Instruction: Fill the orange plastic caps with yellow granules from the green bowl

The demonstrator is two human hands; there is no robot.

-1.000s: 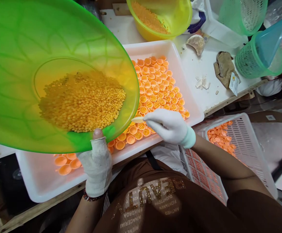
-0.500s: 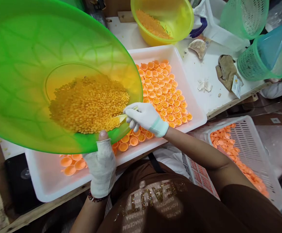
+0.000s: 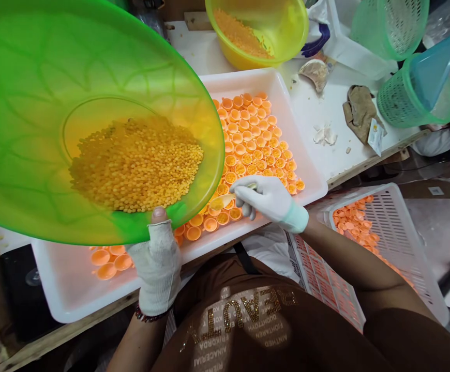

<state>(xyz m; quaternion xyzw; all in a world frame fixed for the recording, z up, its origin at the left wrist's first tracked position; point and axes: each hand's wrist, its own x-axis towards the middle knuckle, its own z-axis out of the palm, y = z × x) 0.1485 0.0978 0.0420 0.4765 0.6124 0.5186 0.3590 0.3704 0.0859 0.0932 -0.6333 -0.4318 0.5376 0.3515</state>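
Note:
My left hand (image 3: 157, 266), in a white glove with the thumb tip bare, grips the near rim of a large green basin (image 3: 93, 57), its fingers hidden below. The basin is tilted toward me and holds a heap of small yellow beads (image 3: 143, 165). In my gloved right hand (image 3: 267, 199) is a small pale spoon (image 3: 225, 200), pinched by its handle. The spoon carries some yellow beads and hovers over orange cups (image 3: 244, 139) standing in rows in a white tray (image 3: 306, 181). Several cups contain yellow beads; those at the back look unfilled.
A yellow bowl (image 3: 287, 31) with orange pieces stands behind the tray. Green baskets (image 3: 398, 103), a brown cloth (image 3: 360, 111) and white scraps (image 3: 325, 135) lie to the right. Below the table edge, a white crate (image 3: 411, 248) holds orange pieces.
My right hand has moved right, lifting the spoon out of the beads in the basin and bringing it over the orange cups. My left hand still grips the basin.

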